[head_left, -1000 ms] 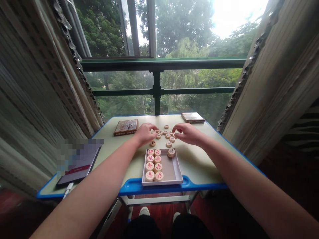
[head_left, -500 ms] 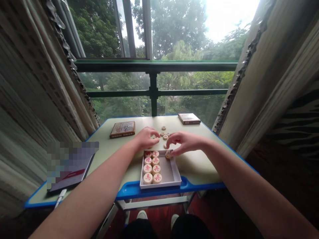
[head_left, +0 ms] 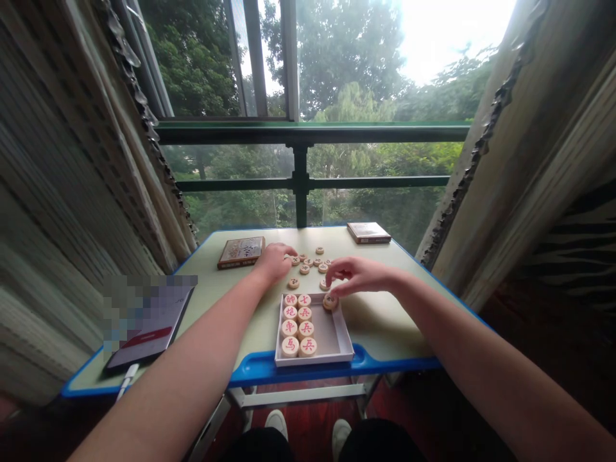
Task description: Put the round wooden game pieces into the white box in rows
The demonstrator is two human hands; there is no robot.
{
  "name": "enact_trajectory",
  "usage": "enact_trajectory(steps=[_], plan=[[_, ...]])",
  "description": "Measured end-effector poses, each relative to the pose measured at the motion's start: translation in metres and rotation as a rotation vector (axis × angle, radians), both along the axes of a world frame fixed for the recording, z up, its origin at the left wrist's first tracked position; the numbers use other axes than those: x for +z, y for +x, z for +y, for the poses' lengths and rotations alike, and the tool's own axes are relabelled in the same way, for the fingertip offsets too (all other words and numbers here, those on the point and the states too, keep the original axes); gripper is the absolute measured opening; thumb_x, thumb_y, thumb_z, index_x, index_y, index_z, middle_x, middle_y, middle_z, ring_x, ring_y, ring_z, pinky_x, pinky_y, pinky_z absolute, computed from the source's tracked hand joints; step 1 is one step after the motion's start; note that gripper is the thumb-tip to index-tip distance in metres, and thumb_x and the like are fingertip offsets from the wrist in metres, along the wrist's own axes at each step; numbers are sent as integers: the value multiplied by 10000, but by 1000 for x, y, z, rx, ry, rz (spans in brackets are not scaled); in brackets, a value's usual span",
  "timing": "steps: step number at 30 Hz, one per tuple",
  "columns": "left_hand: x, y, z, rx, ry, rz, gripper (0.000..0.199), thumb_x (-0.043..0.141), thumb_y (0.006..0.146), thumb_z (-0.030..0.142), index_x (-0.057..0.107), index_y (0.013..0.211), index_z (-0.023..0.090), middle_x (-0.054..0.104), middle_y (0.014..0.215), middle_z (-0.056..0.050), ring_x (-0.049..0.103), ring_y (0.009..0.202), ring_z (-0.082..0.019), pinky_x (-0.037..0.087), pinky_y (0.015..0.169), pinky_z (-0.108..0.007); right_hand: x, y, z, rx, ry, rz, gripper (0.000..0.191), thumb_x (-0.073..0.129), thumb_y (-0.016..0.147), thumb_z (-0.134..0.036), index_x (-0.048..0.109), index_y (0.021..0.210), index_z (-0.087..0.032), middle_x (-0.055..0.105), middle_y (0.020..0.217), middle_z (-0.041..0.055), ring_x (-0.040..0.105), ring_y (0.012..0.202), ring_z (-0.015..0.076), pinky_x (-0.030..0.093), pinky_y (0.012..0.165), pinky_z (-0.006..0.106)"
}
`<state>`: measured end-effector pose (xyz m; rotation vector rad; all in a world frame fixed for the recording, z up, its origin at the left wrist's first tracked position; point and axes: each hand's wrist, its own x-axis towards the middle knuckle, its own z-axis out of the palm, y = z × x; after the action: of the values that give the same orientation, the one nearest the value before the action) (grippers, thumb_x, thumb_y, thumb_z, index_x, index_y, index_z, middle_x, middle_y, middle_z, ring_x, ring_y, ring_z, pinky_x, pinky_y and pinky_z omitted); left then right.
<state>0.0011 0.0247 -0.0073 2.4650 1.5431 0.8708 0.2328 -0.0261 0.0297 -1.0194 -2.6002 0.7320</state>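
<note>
Near the front of the table lies a shallow white box (head_left: 347, 346). Its left side holds two columns of Chinese chess pieces (head_left: 305, 329) with red characters, stacked in piles. At the box's back right sits a dark-marked chess piece (head_left: 330, 300), apparently on top of another. My right hand (head_left: 356, 274) hovers over that corner, fingers bent and thumb apart, close to this piece. Further back, my left hand (head_left: 276, 261) reaches over the table with its fingers stretched towards a loose chess piece (head_left: 295, 261). Several other loose pieces (head_left: 305, 269) lie between the hands.
A brown flat box (head_left: 240, 251) lies left of my left hand. Another flat box (head_left: 368, 232) is at the back right. A tablet (head_left: 149, 327) with a white cable lies on the left side. The table (head_left: 399, 321) has a blue edge, with a window railing (head_left: 308, 133) behind it.
My left hand has moved left and slightly back, uncovering loose pieces. My right hand has stayed over the box corner, its thumb lifting a little from the piece there. The view has shifted slightly.
</note>
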Motion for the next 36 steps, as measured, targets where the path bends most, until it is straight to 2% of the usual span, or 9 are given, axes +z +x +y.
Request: enact_trajectory(steps=[2, 5, 8, 12, 16, 20, 24, 30, 36], plan=[[-4, 1, 2, -12, -44, 14, 372, 445, 700, 125, 701, 967, 162, 648, 1073, -92, 544, 1057, -258, 379, 988, -363, -8, 2, 9, -158, 115, 51, 257, 583, 782, -381, 680, 902, -175, 550, 805, 32, 506, 706, 139, 418, 642, 259], [-10, 5, 3, -105, -119, 5, 377, 433, 733, 141, 687, 1010, 175, 639, 1120, -77, 546, 1083, -237, 379, 997, -323, -24, 3, 25, -364, 352, 59, 310, 580, 791, -338, 658, 1058, -201, 578, 1073, 104, 518, 997, 232, 400, 900, 378], [-10, 9, 1, -121, -152, -58, 413, 426, 732, 119, 656, 1073, 156, 635, 1135, -89, 566, 1060, -233, 407, 973, -320, -37, 2, 35, -315, 336, -4, 407, 549, 812, -387, 585, 1192, -243, 549, 1230, 87, 440, 1169, 266, 328, 1013, 429], [-6, 10, -2, -91, -272, -205, 487, 421, 691, 66, 610, 1136, 116, 647, 1103, -110, 604, 994, -217, 450, 926, -327, -45, -6, 39, -177, 245, -9, 399, 471, 862, -379, 571, 1214, -220, 541, 1274, 72, 425, 1225, 234, 307, 1057, 396], [-6, 11, -3, -128, -357, -273, 448, 473, 695, 120, 616, 1119, 103, 671, 1016, -120, 624, 925, -224, 497, 828, -335, -47, -11, 38, -172, 225, 34, 425, 440, 880, -363, 524, 1264, -200, 449, 1365, 86, 371, 1280, 222, 285, 1078, 390], [-9, 14, -1, -195, -262, -151, 350, 526, 719, 239, 673, 1022, 144, 666, 1031, -98, 616, 906, -220, 474, 850, -332, -47, -12, 38, -133, 238, 31, 375, 454, 877, -318, 568, 1213, -198, 508, 1311, 96, 423, 1241, 215, 307, 1063, 390], [-8, 17, -1, -251, -168, -62, 298, 517, 733, 269, 696, 946, 161, 677, 999, -85, 606, 923, -217, 449, 867, -316, -46, -17, 37, -126, 345, 60, 289, 469, 871, -261, 639, 1093, -188, 586, 1215, 93, 475, 1182, 205, 343, 1027, 381], [-4, 21, -5, -183, -304, -282, 488, 473, 683, 130, 550, 1164, 112, 709, 875, -76, 635, 769, -174, 484, 754, -305, -42, -23, 36, -213, 445, 46, 160, 588, 794, -285, 693, 865, -187, 689, 929, 74, 551, 979, 225, 409, 905, 379], [-6, 21, -5, -241, -347, -344, 408, 441, 640, 90, 639, 995, 124, 713, 838, -65, 641, 760, -167, 493, 714, -288, -44, -23, 36, -277, 485, 34, 185, 603, 779, -275, 708, 909, -195, 625, 1107, 100, 478, 1089, 245, 347, 957, 400]])
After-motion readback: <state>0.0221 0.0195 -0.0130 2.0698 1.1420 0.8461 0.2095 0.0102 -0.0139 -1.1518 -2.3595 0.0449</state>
